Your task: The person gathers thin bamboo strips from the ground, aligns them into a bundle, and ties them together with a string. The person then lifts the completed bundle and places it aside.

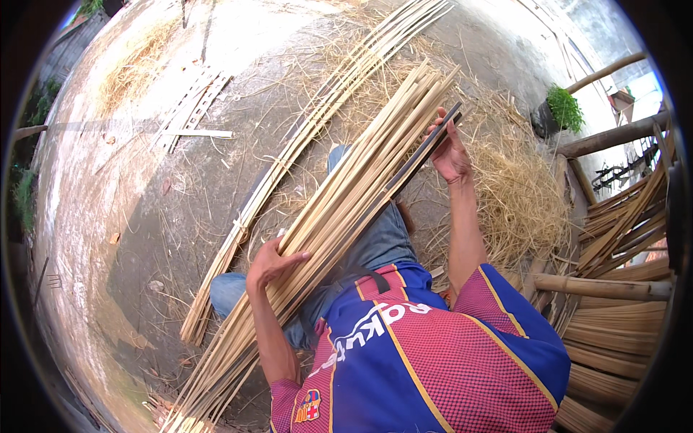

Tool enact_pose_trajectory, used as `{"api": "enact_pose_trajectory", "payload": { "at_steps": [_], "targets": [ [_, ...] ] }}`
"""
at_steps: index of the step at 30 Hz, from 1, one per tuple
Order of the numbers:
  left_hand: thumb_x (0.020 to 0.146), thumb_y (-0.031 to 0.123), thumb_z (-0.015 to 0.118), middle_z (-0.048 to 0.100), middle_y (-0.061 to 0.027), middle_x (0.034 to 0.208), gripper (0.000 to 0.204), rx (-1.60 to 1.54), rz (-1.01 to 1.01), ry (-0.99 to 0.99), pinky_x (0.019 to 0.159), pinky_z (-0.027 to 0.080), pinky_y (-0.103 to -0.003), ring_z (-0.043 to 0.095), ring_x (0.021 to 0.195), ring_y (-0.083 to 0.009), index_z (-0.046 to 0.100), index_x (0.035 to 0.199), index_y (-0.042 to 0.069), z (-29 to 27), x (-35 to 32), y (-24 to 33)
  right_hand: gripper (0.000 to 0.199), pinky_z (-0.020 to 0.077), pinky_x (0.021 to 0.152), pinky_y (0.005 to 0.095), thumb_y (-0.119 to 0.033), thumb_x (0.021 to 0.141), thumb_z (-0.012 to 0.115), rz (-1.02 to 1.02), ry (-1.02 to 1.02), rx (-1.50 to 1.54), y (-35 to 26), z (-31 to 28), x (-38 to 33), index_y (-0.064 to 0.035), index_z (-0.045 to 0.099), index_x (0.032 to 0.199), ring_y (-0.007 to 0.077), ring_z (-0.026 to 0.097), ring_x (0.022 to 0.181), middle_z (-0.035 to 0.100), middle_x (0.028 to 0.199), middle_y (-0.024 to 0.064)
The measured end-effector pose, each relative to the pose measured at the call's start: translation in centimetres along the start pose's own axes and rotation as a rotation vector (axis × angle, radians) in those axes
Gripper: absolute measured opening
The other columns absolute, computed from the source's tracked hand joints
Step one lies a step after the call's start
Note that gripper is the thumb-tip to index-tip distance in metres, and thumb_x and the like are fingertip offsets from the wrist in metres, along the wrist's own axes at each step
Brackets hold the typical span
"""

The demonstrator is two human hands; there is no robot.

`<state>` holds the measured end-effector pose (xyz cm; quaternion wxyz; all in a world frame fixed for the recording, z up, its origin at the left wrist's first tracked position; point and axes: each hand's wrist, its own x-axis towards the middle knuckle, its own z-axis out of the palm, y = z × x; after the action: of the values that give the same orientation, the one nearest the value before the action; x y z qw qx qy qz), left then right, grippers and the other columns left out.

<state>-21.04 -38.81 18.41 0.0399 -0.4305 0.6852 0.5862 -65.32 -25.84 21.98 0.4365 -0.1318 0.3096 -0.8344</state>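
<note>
A long bundle of pale bamboo strips (361, 162) lies slantwise across my lap, from lower left to upper right. My left hand (271, 265) is closed around the bundle's left side, thumb over the top and the other fingers hidden beneath. At the far right end my right hand (452, 153) is closed on a few dark strips (422, 155) along the bundle's right edge, its thumb and fingertips showing around them. A narrow thin tie seems to cross the strips near the middle, though I cannot tell for sure.
A second long bundle of strips (310, 133) lies on the ground to the left. Tangled shavings (516, 198) heap up at the right. Stacked strips (613, 332) sit beyond a bamboo pole (603, 286). A potted green plant (564, 108) stands at the upper right.
</note>
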Motion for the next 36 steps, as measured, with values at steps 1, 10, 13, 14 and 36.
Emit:
{"api": "enact_pose_trajectory", "payload": {
  "at_steps": [1, 10, 13, 14, 36],
  "targets": [
    [0.072, 0.050, 0.091, 0.075, -0.0093, 0.087, 0.067, -0.024, 0.021, 0.001, 0.072, 0.054, -0.033, 0.068, 0.077, -0.0144, 0.073, 0.110, -0.002, 0.0, 0.1, -0.4, 0.024, 0.0618, 0.079, 0.0344, -0.022, 0.099, 0.069, -0.007, 0.002, 0.020, 0.4, 0.5, 0.3, -0.0084, 0.067, 0.119, 0.0182, 0.070, 0.088, 0.073, 0.100, 0.0026],
    [0.075, 0.052, 0.088, 0.076, -0.0089, 0.095, 0.068, -0.063, -0.048, -0.023, 0.080, 0.053, -0.032, 0.068, 0.085, -0.0155, 0.072, 0.116, 0.000, -0.1, 1.1, -1.3, 0.020, 0.0550, 0.060, 0.0310, -0.019, 0.092, 0.078, -0.096, 0.468, -0.538, 2.0, -2.3, 3.7, -0.0030, 0.070, 0.100, 0.0152, 0.065, 0.069, 0.070, 0.090, 0.0076],
    [0.075, 0.053, 0.087, 0.076, -0.0090, 0.097, 0.069, -0.035, -0.029, -0.047, 0.083, 0.053, -0.033, 0.068, 0.088, -0.0160, 0.072, 0.118, 0.002, -0.3, 0.8, -1.0, 0.019, 0.0574, 0.056, 0.0316, -0.016, 0.091, 0.077, -0.176, 0.659, -0.659, 0.6, -3.0, 5.9, -0.0010, 0.070, 0.099, 0.0170, 0.068, 0.065, 0.071, 0.086, 0.0081],
    [0.074, 0.052, 0.088, 0.076, -0.0091, 0.098, 0.069, -0.025, -0.012, -0.057, 0.083, 0.053, -0.033, 0.068, 0.088, -0.0158, 0.072, 0.118, 0.001, -0.3, 0.8, -1.3, 0.019, 0.0584, 0.060, 0.0323, -0.016, 0.090, 0.078, -0.210, 0.612, -0.647, -0.1, -2.8, 6.8, -0.0008, 0.070, 0.098, 0.0172, 0.069, 0.069, 0.071, 0.088, 0.0090],
    [0.067, 0.040, 0.096, 0.077, -0.0130, 0.098, 0.067, -0.013, -0.016, -0.007, 0.081, 0.057, -0.034, 0.072, 0.086, -0.0179, 0.071, 0.113, -0.003, 0.1, 0.3, -0.6, 0.022, 0.0597, 0.088, 0.0344, -0.021, 0.102, 0.063, -0.035, 0.076, -0.359, -2.7, -2.0, 1.1, -0.0086, 0.063, 0.120, 0.0160, 0.071, 0.097, 0.073, 0.111, 0.0072]
  ]
}}
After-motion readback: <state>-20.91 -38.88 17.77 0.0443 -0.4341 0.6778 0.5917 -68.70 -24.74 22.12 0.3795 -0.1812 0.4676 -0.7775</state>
